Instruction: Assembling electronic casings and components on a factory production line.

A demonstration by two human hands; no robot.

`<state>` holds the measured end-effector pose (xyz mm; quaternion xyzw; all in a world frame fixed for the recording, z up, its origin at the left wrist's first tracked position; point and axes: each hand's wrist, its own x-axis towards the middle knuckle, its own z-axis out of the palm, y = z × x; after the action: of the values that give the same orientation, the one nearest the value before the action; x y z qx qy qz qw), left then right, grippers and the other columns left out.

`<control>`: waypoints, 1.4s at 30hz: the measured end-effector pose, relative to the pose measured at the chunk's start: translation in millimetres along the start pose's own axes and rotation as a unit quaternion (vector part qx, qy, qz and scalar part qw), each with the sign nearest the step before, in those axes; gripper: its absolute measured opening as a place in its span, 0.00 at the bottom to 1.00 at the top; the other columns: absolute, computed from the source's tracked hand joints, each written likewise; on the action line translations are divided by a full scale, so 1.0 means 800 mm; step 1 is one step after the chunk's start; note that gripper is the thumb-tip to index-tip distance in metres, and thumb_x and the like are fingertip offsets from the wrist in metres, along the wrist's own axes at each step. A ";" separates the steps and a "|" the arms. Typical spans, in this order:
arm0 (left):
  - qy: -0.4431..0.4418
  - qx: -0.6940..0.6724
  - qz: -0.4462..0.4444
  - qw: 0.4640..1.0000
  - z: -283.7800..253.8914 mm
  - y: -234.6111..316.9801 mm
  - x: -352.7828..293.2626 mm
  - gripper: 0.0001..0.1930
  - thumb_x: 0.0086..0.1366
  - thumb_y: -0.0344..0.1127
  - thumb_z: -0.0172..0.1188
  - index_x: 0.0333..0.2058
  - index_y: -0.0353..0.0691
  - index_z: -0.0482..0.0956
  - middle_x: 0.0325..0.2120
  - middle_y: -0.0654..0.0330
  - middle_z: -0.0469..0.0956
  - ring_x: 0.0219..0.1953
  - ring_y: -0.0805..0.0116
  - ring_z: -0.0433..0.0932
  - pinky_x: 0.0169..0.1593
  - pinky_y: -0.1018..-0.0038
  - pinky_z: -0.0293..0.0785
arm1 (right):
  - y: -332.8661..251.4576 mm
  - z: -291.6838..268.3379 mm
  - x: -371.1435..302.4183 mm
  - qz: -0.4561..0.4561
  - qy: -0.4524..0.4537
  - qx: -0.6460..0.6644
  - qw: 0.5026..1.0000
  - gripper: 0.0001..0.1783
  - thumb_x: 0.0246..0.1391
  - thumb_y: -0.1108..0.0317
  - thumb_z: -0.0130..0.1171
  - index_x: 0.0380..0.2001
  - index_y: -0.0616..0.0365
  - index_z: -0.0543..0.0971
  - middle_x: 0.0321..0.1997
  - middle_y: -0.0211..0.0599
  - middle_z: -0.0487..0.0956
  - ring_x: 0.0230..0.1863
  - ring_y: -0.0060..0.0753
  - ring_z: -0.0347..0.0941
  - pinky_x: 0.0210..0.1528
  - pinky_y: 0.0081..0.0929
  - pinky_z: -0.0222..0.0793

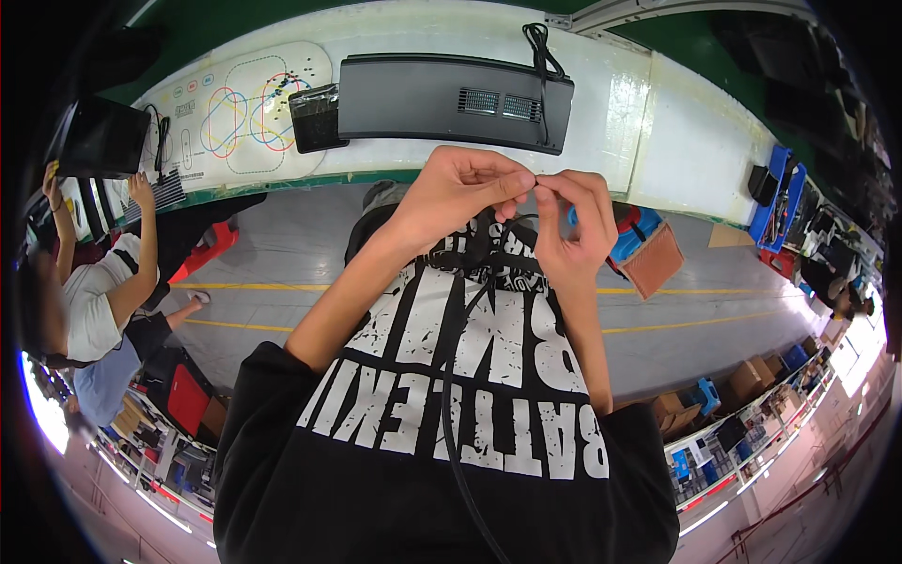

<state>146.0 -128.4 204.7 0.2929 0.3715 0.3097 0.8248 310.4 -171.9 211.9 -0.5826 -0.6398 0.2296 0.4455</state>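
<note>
Pinching a tiny dark piece (536,181) between fingertips of left hand (458,191) and right hand (580,221), likely for precision, five o'clock from grey casing (404,100).

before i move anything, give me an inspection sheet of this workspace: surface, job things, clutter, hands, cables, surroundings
Surface: white workbench, with a loop-printed mat at its left.
Job's things: small dark piece, too small to identify; dark grey vented housing lying on the workbench.
Clutter: tiny dark bits scattered on the mat; black rectangular box at the housing's left end.
Hands: left hand and right hand meet, both pinching the small dark piece.
Cables: bundled black cable at the housing's right end; another black cable hangs over the black shirt.
Surroundings: co-worker at left, holding a black panel; blue bin at far right.
</note>
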 end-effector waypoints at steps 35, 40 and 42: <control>0.106 0.044 -0.087 0.990 -0.052 -0.079 0.014 0.11 0.64 0.34 0.62 0.37 0.30 0.82 0.25 0.63 0.78 0.26 0.78 0.74 0.34 0.81 0.73 | 0.204 0.005 0.003 -0.017 -0.207 -0.185 0.961 0.07 0.49 0.77 0.58 0.32 0.64 0.72 0.31 0.44 0.72 0.37 0.47 0.71 0.40 0.39 0.69; 0.110 0.042 -0.085 0.989 -0.052 -0.076 0.012 0.11 0.64 0.34 0.62 0.37 0.30 0.82 0.25 0.63 0.78 0.26 0.78 0.74 0.35 0.81 0.73 | 0.211 0.005 -0.001 -0.029 -0.183 -0.185 0.965 0.08 0.50 0.77 0.59 0.34 0.63 0.73 0.31 0.42 0.74 0.30 0.39 0.72 0.34 0.32 0.70; 0.113 0.040 -0.086 0.989 -0.055 -0.076 0.011 0.11 0.64 0.34 0.62 0.37 0.30 0.82 0.25 0.63 0.78 0.26 0.78 0.74 0.35 0.81 0.73 | 0.212 0.006 0.004 0.029 -0.197 -0.177 0.964 0.10 0.49 0.76 0.60 0.35 0.63 0.73 0.32 0.41 0.75 0.30 0.37 0.73 0.33 0.31 0.70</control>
<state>133.7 -149.2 133.3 0.2560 0.4981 0.2531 0.7889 398.5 -131.4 72.7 -0.6137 -0.7281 0.2363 0.1935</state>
